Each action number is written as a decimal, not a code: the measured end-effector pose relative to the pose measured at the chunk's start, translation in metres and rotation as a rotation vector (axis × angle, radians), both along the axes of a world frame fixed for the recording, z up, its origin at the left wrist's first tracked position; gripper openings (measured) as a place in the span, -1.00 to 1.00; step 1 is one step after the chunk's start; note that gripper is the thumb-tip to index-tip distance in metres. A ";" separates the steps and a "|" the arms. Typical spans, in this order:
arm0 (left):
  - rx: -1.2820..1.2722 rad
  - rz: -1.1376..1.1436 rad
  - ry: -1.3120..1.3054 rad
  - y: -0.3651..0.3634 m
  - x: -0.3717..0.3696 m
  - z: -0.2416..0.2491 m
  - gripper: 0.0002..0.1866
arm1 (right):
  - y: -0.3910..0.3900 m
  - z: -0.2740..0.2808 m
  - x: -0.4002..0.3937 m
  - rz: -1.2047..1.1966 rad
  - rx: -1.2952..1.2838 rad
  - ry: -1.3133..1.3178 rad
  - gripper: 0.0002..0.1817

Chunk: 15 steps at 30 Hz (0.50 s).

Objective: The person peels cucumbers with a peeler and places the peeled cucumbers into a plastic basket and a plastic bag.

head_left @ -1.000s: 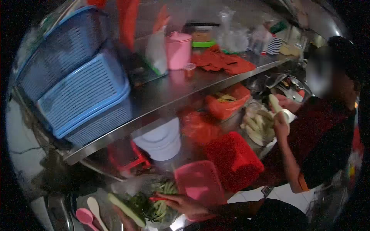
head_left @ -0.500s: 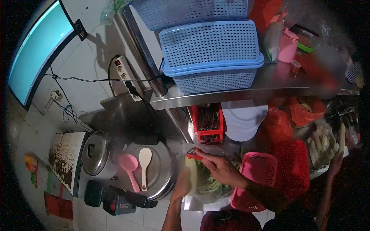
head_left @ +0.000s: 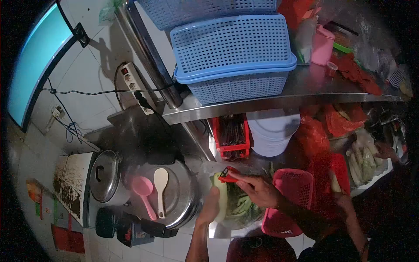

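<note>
Just left of green strips [head_left: 244, 208], gripping a long pale-green vegetable [head_left: 222, 198] in the left hand [head_left: 210, 206] and, near its far end, a red peeler [head_left: 228, 177] in the right hand [head_left: 262, 192]. To the right, with a pink basket [head_left: 291, 190]; farther back, with white plates [head_left: 273, 137] next to a red box [head_left: 234, 149]; beyond, with blue baskets [head_left: 231, 46] on a steel shelf [head_left: 312, 85].

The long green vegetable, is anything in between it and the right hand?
Only the red peeler, held in the right hand at the upper end of the long green vegetable. Nothing else visible is in the way; the left hand grips its left side.
</note>
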State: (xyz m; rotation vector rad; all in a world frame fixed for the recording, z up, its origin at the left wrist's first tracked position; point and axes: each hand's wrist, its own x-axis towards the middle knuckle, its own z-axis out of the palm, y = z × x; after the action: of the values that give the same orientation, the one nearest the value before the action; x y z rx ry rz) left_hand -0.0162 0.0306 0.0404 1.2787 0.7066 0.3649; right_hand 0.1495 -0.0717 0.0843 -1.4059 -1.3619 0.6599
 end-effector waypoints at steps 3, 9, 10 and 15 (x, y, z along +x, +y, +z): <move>0.029 0.052 0.053 0.005 -0.005 -0.006 -0.29 | 0.005 -0.002 -0.004 -0.018 0.027 0.007 -0.59; -0.043 0.311 -0.086 0.010 0.011 -0.029 -0.51 | -0.018 -0.046 -0.048 -0.108 0.012 0.088 -0.58; -0.119 0.467 -0.127 0.017 0.011 -0.030 -0.40 | -0.030 -0.065 -0.062 -0.108 0.127 0.067 -0.58; -0.018 0.857 -0.116 0.030 0.010 -0.008 -0.39 | -0.076 -0.099 -0.081 0.022 -0.005 0.330 -0.56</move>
State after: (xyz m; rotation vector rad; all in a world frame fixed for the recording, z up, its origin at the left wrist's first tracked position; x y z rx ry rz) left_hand -0.0065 0.0607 0.0322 0.8711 1.1350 1.1126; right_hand 0.0687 -0.1478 -0.0149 -1.2233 -1.1150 0.8680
